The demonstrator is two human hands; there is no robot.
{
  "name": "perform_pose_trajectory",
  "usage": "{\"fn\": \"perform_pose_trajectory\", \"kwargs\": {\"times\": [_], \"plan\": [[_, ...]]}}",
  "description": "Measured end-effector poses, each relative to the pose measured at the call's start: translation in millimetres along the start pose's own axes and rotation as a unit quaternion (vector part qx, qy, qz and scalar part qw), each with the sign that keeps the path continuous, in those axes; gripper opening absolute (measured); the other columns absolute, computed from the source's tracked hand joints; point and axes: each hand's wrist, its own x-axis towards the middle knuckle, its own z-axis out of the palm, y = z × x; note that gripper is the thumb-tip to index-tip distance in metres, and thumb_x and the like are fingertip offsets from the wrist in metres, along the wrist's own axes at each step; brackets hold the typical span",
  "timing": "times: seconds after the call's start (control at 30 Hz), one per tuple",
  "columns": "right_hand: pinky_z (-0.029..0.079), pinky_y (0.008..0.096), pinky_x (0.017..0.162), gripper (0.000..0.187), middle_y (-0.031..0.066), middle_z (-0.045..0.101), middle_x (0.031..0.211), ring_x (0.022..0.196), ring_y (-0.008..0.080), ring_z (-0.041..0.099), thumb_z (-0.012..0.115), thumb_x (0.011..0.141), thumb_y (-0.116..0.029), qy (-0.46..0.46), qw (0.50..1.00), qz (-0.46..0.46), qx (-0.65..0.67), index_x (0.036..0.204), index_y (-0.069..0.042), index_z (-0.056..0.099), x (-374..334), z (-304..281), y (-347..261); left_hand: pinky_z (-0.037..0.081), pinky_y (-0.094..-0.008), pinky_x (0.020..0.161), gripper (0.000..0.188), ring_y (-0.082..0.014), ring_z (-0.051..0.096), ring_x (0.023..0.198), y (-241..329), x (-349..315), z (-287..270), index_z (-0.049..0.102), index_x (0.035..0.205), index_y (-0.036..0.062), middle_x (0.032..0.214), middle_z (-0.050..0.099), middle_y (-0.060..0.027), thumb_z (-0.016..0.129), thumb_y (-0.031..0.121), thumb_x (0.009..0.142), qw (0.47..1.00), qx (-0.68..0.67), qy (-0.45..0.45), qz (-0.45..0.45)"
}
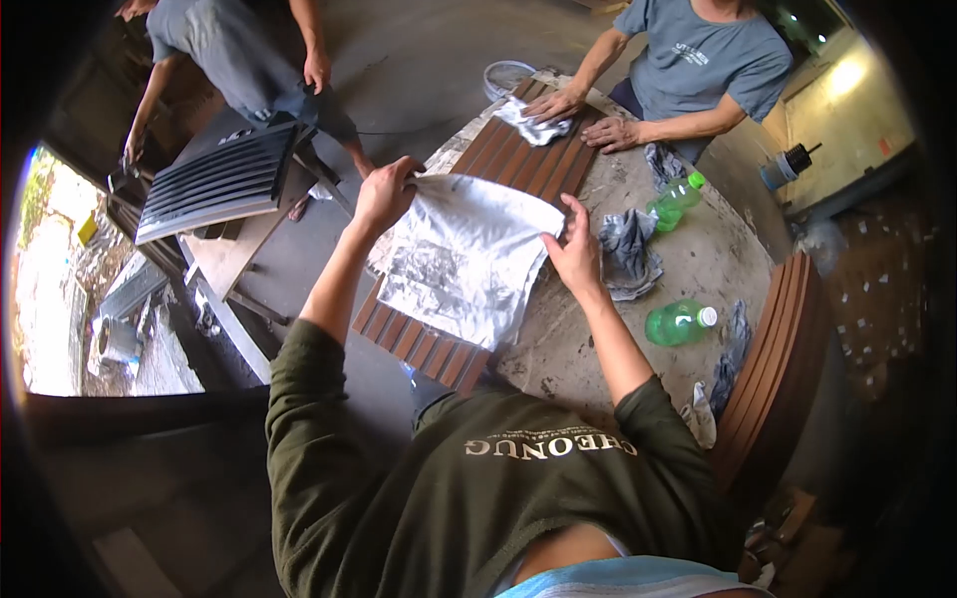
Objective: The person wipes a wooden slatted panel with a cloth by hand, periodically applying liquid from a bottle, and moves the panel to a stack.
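A white cloth (469,254) with grey smudges is stretched between my two hands. My left hand (387,194) pinches its upper left corner, and my right hand (576,244) has hold of its right corner. The cloth hangs over a brown slatted wooden panel (429,351) and hides the panel's middle. At the panel's far end, a co-worker's hands rest near a second white cloth (533,122), one of them pressing on it. To the right of my right hand lies a crumpled grey rag (628,257) on the worktable (558,349).
Two green bottles, one tilted (678,202) and one lying (680,323), are on the table's right side. A stack of curved brown slatted panels (763,364) stands at the right edge. At left, another person stands by a dark slatted panel (221,179) on a stand.
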Motion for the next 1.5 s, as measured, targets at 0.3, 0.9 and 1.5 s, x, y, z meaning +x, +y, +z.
{"fn": "perform_pose_trajectory", "kwargs": {"times": [0.3, 0.9, 1.5], "plan": [[0.05, 0.0344, 0.076, 0.038, 0.007, 0.063, 0.095, 0.091, 0.0277, 0.061, 0.069, 0.07, -0.001, -0.074, 0.99, -0.108, -0.05, 0.104, -0.009, 0.053, -82, 16, 19, 0.042, -0.036, 0.071, 0.018, -0.0258, 0.053, 0.081, -19, -137, 32, 0.063, 0.079, 0.0123, 0.081, 0.052, -0.006, 0.058, 0.002, 0.065, 0.995, 0.095, 0.038, 0.008], [0.045, 0.0341, 0.084, 0.022, 0.0013, 0.061, 0.088, 0.088, 0.0202, 0.059, 0.063, 0.061, 0.001, -0.216, 0.963, -0.135, -0.085, 0.079, -0.012, 0.063, -134, 28, 39, 0.044, -0.0373, 0.083, 0.031, -0.0275, 0.055, 0.093, -23, -210, 41, 0.067, 0.094, 0.0115, 0.099, 0.059, -0.0075, 0.058, 0.003, 0.066, 0.995, 0.083, -0.036, -0.051], [0.046, 0.0377, 0.081, 0.026, 0.0113, 0.06, 0.09, 0.093, 0.029, 0.058, 0.068, 0.069, -0.028, -0.246, 0.946, 0.051, -0.204, 0.084, -0.006, 0.063, -51, 42, 37, 0.046, -0.0389, 0.082, 0.03, -0.0324, 0.057, 0.095, -53, -78, 28, 0.063, 0.09, 0.0045, 0.1, 0.061, -0.0177, 0.06, 0.02, 0.064, 0.97, -0.02, -0.218, -0.101]]}}
